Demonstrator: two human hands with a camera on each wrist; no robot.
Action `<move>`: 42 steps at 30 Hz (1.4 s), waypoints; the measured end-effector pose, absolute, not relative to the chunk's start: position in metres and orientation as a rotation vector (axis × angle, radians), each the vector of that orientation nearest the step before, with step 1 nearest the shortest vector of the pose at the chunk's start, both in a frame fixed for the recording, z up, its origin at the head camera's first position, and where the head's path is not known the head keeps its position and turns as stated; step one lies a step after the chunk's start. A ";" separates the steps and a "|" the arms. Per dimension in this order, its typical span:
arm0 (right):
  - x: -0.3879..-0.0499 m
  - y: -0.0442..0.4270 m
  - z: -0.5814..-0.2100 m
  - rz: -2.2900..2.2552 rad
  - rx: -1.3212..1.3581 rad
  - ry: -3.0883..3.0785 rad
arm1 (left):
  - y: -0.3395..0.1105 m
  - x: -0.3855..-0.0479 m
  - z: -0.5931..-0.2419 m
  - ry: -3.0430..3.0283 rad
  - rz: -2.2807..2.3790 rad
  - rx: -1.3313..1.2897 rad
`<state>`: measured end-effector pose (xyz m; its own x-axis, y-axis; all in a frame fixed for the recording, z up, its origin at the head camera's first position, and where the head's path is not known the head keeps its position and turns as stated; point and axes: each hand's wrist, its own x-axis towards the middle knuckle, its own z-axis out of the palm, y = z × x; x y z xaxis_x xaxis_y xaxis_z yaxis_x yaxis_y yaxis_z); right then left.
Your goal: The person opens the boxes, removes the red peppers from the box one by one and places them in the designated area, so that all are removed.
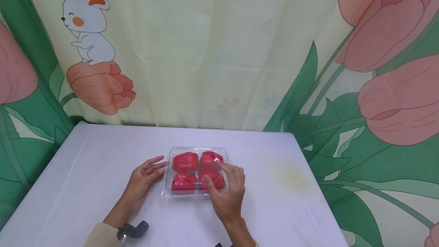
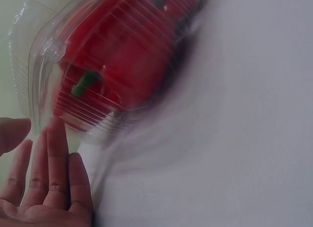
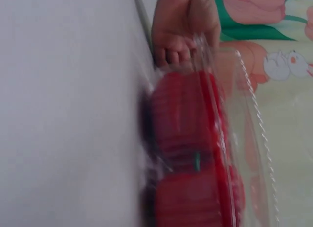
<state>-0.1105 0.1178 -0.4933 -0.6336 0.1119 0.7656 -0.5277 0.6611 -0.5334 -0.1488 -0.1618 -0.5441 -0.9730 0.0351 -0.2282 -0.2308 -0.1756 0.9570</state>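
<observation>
A clear plastic clamshell box [image 1: 197, 149] lies on the table, with several red bell peppers [image 1: 185, 161] inside. Beside its left edge is my left hand [image 1: 141, 182], fingers extended toward the wall; in the left wrist view the fingertips reach the box's lower corner, and whether they touch cannot be told. My right hand [image 1: 229, 190] reaches over the right part of the box, thumb and fingers spread and slightly bent at the lid. A green stem [image 2: 85, 83] shows through the plastic. The right wrist view shows the peppers [image 3: 183, 114] through the ribbed side, but not the right hand.
The white-covered table [image 1: 274, 201] extends around the box on every side. Behind it hangs a pale curtain [image 1: 212, 56] printed with tulips and a rabbit. A dark strap [image 1: 132, 231] sits at the left wrist.
</observation>
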 end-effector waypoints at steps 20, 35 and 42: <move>-0.071 0.044 -0.532 1.079 0.340 -2.153 | -0.156 -0.145 -0.553 1.939 2.234 -0.247; -0.061 0.017 -0.541 1.012 0.375 -2.297 | -0.158 -0.145 -0.552 1.957 2.236 -0.244; -0.061 0.017 -0.545 0.961 0.394 -2.348 | -0.157 -0.144 -0.551 1.945 2.252 -0.255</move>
